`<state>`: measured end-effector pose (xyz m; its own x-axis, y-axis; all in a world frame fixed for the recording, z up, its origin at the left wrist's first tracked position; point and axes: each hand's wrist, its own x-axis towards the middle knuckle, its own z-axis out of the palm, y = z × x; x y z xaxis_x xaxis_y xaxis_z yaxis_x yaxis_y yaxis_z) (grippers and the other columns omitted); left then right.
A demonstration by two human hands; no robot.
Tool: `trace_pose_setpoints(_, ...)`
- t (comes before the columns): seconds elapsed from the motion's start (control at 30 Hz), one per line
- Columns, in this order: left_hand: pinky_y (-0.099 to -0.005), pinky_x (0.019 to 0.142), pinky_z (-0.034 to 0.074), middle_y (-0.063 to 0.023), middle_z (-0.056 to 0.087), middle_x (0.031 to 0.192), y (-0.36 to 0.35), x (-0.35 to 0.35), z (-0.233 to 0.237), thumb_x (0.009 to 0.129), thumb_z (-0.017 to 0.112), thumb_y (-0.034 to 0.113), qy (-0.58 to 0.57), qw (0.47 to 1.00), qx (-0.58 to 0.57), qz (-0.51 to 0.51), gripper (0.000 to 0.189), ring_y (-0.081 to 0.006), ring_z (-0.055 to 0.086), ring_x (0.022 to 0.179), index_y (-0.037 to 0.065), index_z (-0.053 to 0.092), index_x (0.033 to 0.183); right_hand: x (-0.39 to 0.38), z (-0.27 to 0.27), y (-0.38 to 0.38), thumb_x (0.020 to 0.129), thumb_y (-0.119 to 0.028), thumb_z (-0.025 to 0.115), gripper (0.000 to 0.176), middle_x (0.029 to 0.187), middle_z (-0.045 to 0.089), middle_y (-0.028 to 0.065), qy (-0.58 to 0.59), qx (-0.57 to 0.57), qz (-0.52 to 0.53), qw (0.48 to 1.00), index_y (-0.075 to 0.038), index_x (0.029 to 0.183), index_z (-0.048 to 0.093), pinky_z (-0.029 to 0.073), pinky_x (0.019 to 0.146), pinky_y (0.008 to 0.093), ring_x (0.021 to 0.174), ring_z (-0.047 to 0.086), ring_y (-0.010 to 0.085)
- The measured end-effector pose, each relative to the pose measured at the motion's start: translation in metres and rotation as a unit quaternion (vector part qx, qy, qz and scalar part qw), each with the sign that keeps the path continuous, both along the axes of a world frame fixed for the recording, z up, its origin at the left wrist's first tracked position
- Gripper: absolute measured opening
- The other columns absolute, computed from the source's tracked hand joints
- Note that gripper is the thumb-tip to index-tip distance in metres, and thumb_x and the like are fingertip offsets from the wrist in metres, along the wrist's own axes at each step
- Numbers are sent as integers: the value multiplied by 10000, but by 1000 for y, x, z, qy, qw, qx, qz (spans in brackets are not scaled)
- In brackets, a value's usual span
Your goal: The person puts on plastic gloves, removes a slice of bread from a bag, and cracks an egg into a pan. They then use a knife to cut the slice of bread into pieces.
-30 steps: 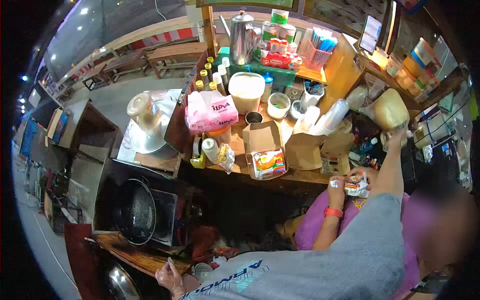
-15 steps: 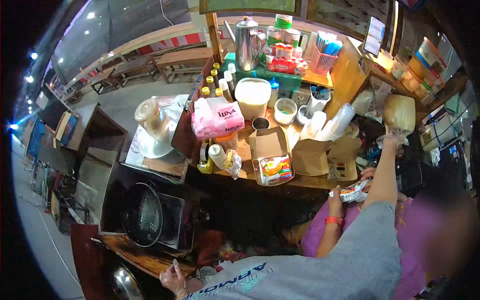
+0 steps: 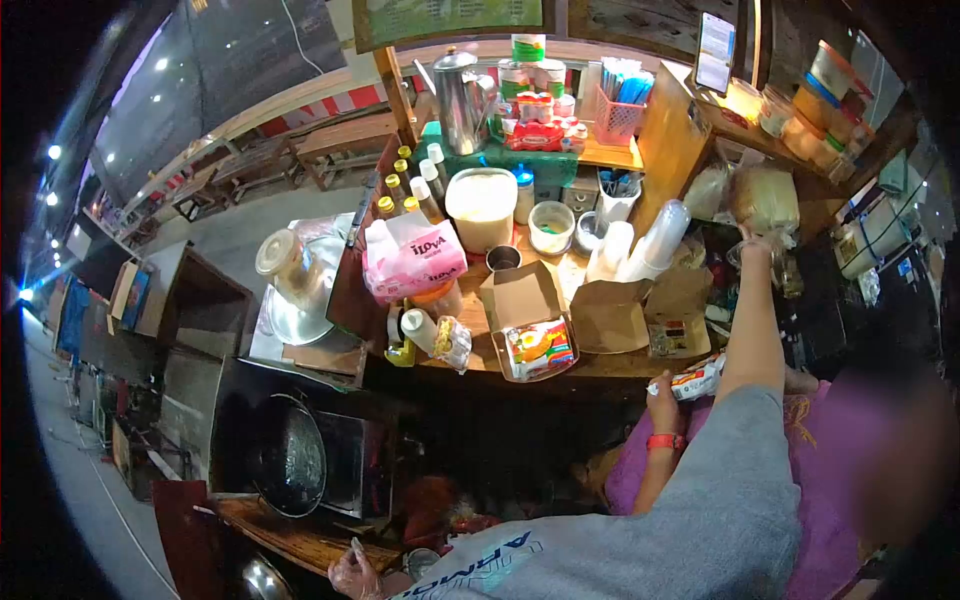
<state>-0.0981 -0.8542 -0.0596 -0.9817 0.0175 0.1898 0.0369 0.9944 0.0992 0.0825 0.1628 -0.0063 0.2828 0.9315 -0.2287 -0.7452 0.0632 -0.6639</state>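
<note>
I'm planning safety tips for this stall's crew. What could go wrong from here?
The right hand is at the bag, its arm stretched close past the co-worker's hand, so it could jostle the white packet held there. The open box sits at the counter's front edge and might get knocked off. The clear cups lean in a stack and could topple if bumped.

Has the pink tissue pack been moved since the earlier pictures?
No, the pink tissue pack still sits just left of the white-topped tub, as before.
</note>
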Motion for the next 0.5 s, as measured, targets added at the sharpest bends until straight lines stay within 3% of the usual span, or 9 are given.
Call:
trace_pose_setpoints(0.1, -484, 865, 469, -136, 694, 734, -5, -1, -5, 874, 672, 284, 3, 999, 10, -40, 266, -331, 645, 741, 29, 719, 815, -2, 22, -7, 1043, -464, 351, 610, 1603, 169, 144, -50, 16, 55, 997, -169, 1555, 201, 376, 1080, 636, 1440, 241, 405)
trace_pose_setpoints(0.3, -475, 802, 488, -140, 694, 753, -3, -3, -3, 854, 691, 270, -8, 999, -34, 2, 239, -338, 640, 737, 39, 724, 804, 7, 34, -1, 1003, -466, 392, 595, 1485, 315, 156, -76, 22, 73, 994, -114, 1474, 296, 399, 1038, 608, 1351, 344, 375)
trace_pose_setpoints(0.37, -474, 765, 499, -141, 692, 759, -6, -1, -2, 844, 696, 253, 28, 997, 33, -63, 217, -339, 641, 759, 42, 726, 803, 12, 41, -1, 988, -453, 409, 575, 1437, 358, 156, -75, 30, 77, 994, -105, 1439, 334, 406, 1028, 596, 1315, 375, 365)
trace_pose_setpoints(0.5, -474, 740, 502, -141, 689, 766, 13, 2, 11, 843, 694, 239, 46, 998, 29, -43, 199, -338, 641, 772, 46, 727, 807, 30, 55, -6, 959, -428, 442, 536, 1340, 444, 157, -65, 50, 83, 993, -85, 1369, 408, 420, 1007, 572, 1241, 438, 346)
